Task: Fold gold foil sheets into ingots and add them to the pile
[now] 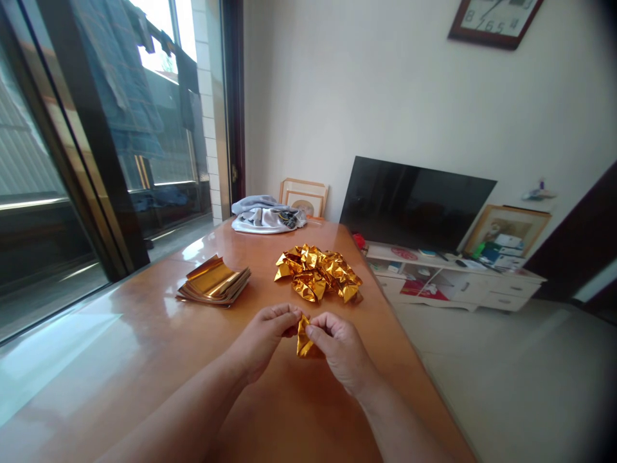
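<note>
Between both hands is a piece of gold foil paper (304, 341), partly folded and held just over the wooden table (270, 411). My left hand (265, 337) pinches its upper left edge with thumb and fingers. On the other side, my right hand (344, 347) grips it with the thumb pressed on the front; some fingertips are hidden behind the foil. Beyond the hands lies a pile of folded gold foil pieces (318, 270). To the left sits a stack of flat gold foil sheets (214, 281), its top sheet curling up.
A bundle of grey and white cloth (265, 215) rests at the table's far end, with picture frames (303, 196) behind it. The table's right edge drops to a tiled floor. Past it stand a low white cabinet (463, 286) and a television (414, 202). Glass doors (62, 161) line the left.
</note>
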`<state>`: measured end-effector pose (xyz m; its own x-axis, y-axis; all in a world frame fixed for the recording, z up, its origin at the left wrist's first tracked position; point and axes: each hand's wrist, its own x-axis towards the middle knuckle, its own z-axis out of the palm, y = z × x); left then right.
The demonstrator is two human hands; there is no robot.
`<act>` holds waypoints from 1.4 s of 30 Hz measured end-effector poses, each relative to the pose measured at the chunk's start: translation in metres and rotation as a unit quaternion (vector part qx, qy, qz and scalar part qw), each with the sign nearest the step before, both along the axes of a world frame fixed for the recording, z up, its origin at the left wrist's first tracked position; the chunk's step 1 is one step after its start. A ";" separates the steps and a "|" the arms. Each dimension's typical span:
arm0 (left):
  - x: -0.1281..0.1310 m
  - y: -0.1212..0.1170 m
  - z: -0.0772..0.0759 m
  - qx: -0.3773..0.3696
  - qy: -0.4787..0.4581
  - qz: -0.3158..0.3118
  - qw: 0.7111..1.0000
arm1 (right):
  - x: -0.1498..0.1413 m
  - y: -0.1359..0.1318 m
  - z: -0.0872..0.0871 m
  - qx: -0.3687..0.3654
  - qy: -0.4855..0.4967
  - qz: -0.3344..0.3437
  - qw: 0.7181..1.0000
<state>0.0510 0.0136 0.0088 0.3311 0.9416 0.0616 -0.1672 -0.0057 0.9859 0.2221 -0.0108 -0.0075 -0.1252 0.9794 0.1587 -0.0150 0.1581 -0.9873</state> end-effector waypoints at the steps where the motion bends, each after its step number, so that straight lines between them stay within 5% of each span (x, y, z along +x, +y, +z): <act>1: 0.000 0.000 0.000 -0.003 -0.008 0.003 1.000 | 0.000 0.000 0.000 0.000 -0.003 -0.004 1.000; 7: 0.003 -0.002 -0.001 -0.007 0.002 -0.015 1.000 | 0.000 0.001 -0.001 -0.016 0.001 -0.007 1.000; 25: -0.007 0.010 -0.007 -0.023 -0.024 0.109 0.994 | 0.016 0.009 -0.001 -0.024 -0.045 0.002 0.999; 30: -0.008 0.007 -0.002 0.062 0.116 0.147 0.980 | 0.022 0.011 -0.002 -0.001 -0.134 -0.017 0.991; 33: -0.007 0.002 0.001 0.205 0.265 0.143 0.931 | 0.024 0.010 0.000 0.007 -0.182 -0.006 0.983; 36: -0.005 -0.003 0.005 0.280 0.380 0.072 0.879 | 0.025 0.008 0.004 0.009 -0.194 0.016 0.981; 38: -0.004 -0.004 0.007 0.267 0.379 0.037 0.885 | 0.026 0.008 0.006 0.009 -0.191 0.008 0.981; 42: -0.002 -0.003 0.008 0.172 0.263 0.005 0.949 | 0.029 0.009 0.009 0.005 -0.149 -0.029 0.988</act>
